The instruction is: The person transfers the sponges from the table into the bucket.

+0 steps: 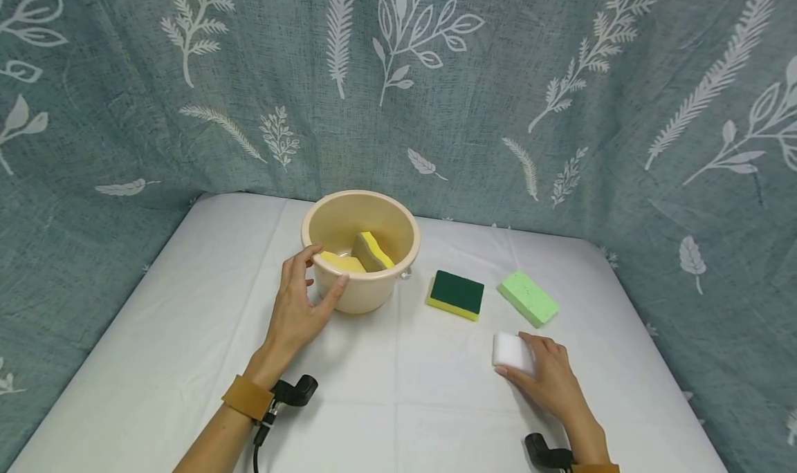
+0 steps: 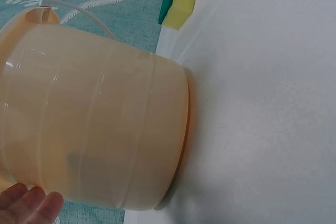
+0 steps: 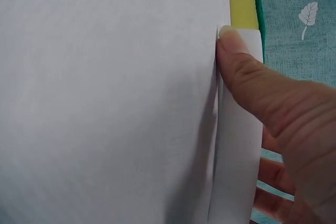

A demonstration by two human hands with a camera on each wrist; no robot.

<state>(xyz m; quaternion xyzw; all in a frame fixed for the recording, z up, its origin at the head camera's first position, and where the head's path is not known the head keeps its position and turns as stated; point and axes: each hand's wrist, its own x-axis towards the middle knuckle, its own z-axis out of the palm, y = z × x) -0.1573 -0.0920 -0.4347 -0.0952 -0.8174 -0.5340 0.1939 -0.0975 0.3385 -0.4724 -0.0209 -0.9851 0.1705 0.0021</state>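
My left hand (image 1: 300,314) holds the near-left rim of a cream bucket (image 1: 367,294), its thumb at the front and fingers curved along the left side. In the left wrist view, fingertips (image 2: 34,203) lie beside the bucket wall. Two yellow sponges, one upright with a greyish side (image 1: 367,253) and one lying lower (image 1: 342,261), are inside the bucket. On the right, my right hand (image 1: 551,379) grips a white sponge block (image 1: 512,350) between thumb and fingers. The right wrist view shows the thumb pressed along the edge of this block (image 3: 239,145), fingers behind it.
Between the bucket and my right hand lies a green-and-yellow scouring sponge (image 1: 456,294), dark side up. A light green sponge (image 1: 528,298) sits beyond the white block. White cloth covers the table (image 1: 436,418); a teal leaf-patterned curtain (image 1: 461,113) hangs around its back and sides.
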